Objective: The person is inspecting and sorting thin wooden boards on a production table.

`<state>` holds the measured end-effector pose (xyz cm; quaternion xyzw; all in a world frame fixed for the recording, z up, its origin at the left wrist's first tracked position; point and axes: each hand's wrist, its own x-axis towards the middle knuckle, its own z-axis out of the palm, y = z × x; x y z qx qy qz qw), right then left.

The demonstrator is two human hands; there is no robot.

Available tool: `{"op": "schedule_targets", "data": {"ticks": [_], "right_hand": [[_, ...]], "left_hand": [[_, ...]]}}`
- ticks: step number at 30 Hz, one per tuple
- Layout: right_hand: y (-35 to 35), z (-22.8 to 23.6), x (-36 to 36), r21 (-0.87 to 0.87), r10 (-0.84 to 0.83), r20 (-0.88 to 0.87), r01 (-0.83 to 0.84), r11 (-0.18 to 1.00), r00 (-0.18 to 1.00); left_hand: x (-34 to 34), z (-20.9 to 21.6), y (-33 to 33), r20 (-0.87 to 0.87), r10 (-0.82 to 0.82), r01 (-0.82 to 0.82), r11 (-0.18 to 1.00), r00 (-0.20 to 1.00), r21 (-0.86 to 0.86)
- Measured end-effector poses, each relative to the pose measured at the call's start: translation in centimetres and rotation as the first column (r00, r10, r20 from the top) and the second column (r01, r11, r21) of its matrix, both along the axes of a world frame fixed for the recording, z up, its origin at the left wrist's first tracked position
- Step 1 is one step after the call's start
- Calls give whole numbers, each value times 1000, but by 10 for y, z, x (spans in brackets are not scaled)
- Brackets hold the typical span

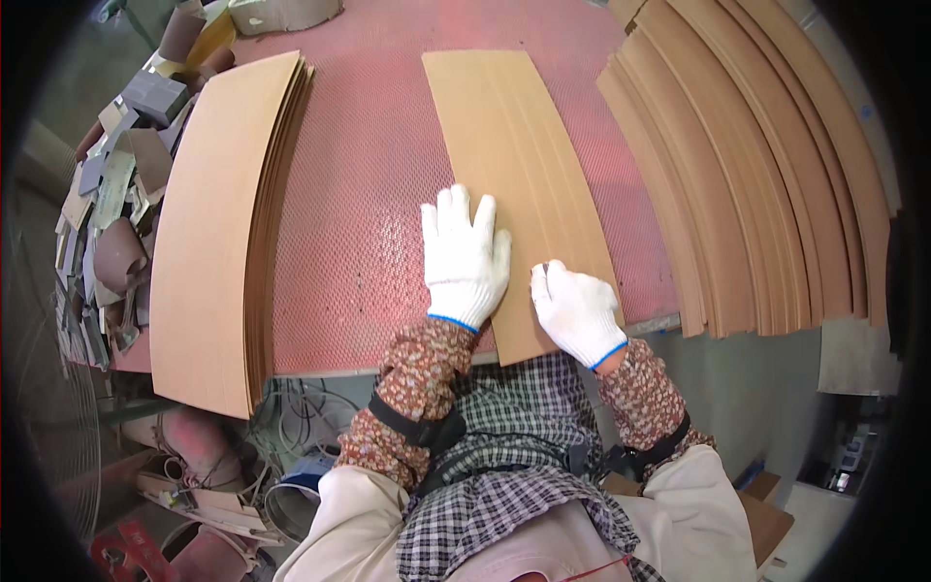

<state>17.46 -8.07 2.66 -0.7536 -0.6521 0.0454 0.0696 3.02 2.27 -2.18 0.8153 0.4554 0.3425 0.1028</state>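
A long, thin brown board [519, 145] lies lengthwise in front of me on the red-patterned table, its near end at the table's front edge. My left hand [463, 247], in a white knitted glove, rests flat across the board's left edge with its fingers stretched forward. Over the near part of the same board is my right hand [577, 308], also gloved, with the fingers curled closed. A small dark bit shows at its fingertips, too small to name.
On the left stands a stack of similar boards [218, 223], jutting past the front edge of the table [349, 194]. Several fanned piles of boards [737, 165] fill the right side. Mixed scraps and blocks [121, 184] are heaped at far left. Pipes and cables [310, 412] run below.
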Motion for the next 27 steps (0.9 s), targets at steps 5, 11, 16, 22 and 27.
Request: {"op": "schedule_targets", "data": {"ticks": [5, 11, 16, 22, 27], "right_hand": [[86, -9, 21, 98, 27, 51, -32, 995, 998], [215, 1, 39, -31, -29, 56, 31, 999, 998], [299, 5, 54, -61, -19, 23, 20, 998, 1000], [354, 19, 60, -83, -44, -3, 44, 996, 999], [378, 27, 76, -161, 82, 13, -79, 984, 997]], "left_hand": [[5, -6, -9, 7, 4, -3, 1000, 1000, -31], [4, -1, -5, -2, -8, 8, 997, 1000, -74], [-2, 9, -6, 2, -20, 20, 992, 1000, -123], [-7, 18, -23, -18, -56, 52, 979, 998, -195], [-2, 20, -45, -27, -46, 41, 986, 999, -161]]}}
